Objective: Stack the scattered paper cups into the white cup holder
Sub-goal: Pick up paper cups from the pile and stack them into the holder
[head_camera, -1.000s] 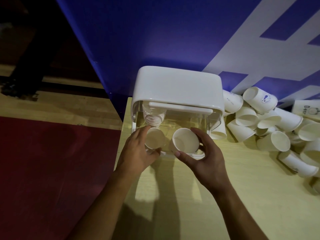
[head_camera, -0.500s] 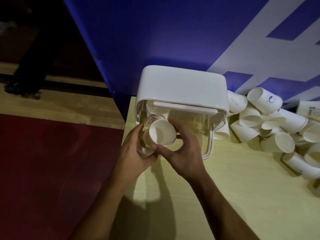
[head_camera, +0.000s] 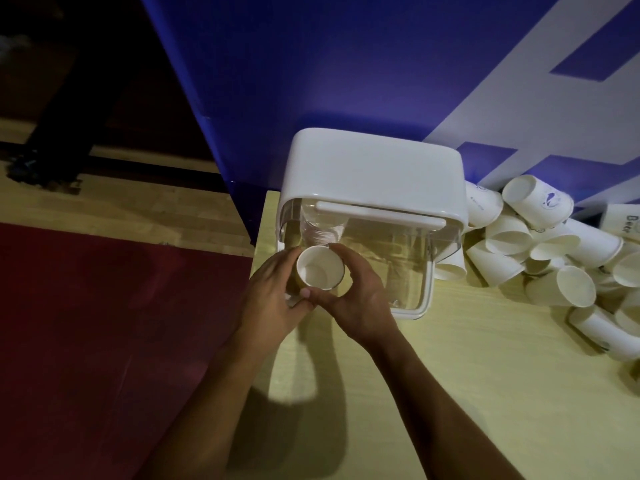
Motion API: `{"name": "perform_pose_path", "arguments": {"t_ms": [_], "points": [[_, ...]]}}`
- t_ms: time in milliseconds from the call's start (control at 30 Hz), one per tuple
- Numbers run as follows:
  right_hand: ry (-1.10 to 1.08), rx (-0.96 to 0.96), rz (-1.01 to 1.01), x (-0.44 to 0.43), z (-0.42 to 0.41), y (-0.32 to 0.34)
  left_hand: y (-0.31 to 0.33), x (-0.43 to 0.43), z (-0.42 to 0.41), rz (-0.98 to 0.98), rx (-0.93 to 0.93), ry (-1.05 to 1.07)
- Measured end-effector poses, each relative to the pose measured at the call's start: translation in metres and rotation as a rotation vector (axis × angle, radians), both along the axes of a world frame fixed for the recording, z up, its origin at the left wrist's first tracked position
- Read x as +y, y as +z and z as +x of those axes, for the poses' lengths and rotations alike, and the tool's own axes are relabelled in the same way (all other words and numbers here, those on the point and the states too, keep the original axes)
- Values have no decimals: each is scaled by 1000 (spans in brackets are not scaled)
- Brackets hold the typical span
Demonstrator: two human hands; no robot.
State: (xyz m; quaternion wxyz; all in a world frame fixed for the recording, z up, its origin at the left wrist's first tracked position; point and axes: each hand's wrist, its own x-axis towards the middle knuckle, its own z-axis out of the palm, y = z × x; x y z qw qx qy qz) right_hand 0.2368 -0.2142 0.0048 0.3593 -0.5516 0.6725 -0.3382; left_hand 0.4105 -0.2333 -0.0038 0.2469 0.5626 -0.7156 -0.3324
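Note:
The white cup holder point(head_camera: 374, 174) with a clear front stands on the pale wooden table point(head_camera: 433, 375) against a blue wall. Inside its left side a stack of cups point(head_camera: 323, 230) shows through the clear panel. At the holder's open front left, a white paper cup point(head_camera: 320, 268) faces me with its mouth up. My left hand point(head_camera: 273, 299) curls round its left side and my right hand point(head_camera: 353, 296) round its right, thumbs meeting below the rim. A pile of several scattered paper cups point(head_camera: 554, 265) lies to the right of the holder.
The table's left edge runs just left of the holder, with a red mat point(head_camera: 114, 341) and wooden floor point(head_camera: 121, 209) below. The blue and white wall point(head_camera: 346, 64) stands right behind the holder. One loose cup point(head_camera: 450, 265) leans against the holder's right side.
My right hand carried its cup left onto the cup my left hand held. Both hands now close round one nested cup at the holder's front left.

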Motion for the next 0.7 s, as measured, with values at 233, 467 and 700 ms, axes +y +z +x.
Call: {"name": "perform_pose_path", "arguments": {"t_ms": [233, 467, 700], "points": [[6, 47, 109, 0, 3, -9, -10, -3, 6, -1, -33, -100], [8, 51, 45, 18, -13, 22, 8, 10, 8, -27, 51, -119], [-302, 80, -6, 110, -105, 33, 70, 61, -107, -149, 154, -179]]}}
